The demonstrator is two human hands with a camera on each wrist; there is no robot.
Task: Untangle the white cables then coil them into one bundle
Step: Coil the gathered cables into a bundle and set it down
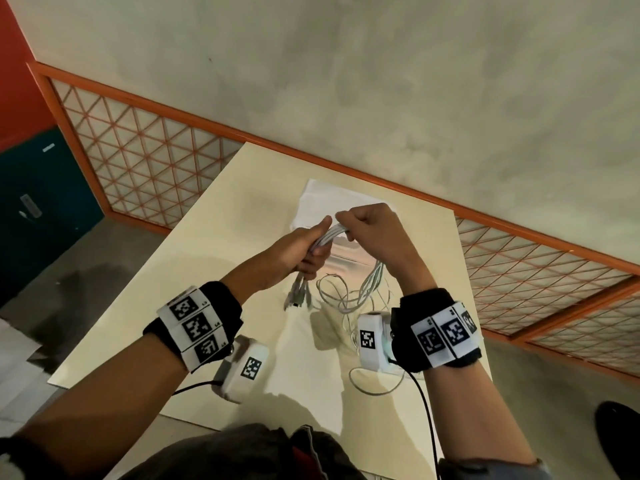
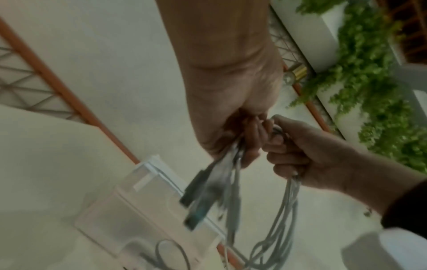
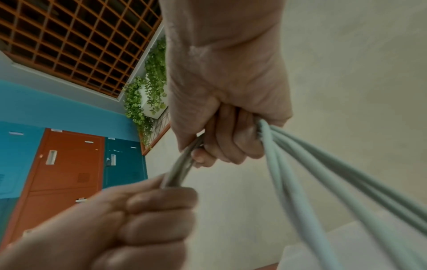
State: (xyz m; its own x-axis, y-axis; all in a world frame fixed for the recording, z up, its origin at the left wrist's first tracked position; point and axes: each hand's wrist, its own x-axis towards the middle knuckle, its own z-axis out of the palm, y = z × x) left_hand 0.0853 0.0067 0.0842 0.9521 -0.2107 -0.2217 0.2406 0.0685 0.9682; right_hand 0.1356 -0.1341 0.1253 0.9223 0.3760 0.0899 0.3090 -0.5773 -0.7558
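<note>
Loose strands: more thin white cable lies in slack loops (image 1: 372, 382) on the pale cream tabletop (image 1: 180, 306), nearest the person.
Left hand: the left hand (image 1: 294, 252) is fisted round the bunched white cables (image 1: 329, 237), thumb along the top; grey plug ends (image 1: 296, 296) dangle below the fist, blurred in the left wrist view.
Right hand: the right hand (image 1: 372, 230), just beside the left, curls its fingers (image 3: 231, 135) round the same bunch; several strands (image 3: 323, 173) drop from its far side to the table.
Cables' place: held above the table, spanning the short gap between both fists.
Behind: a clear plastic box (image 2: 138, 210) on the table, then a grey wall (image 1: 381, 81).
</note>
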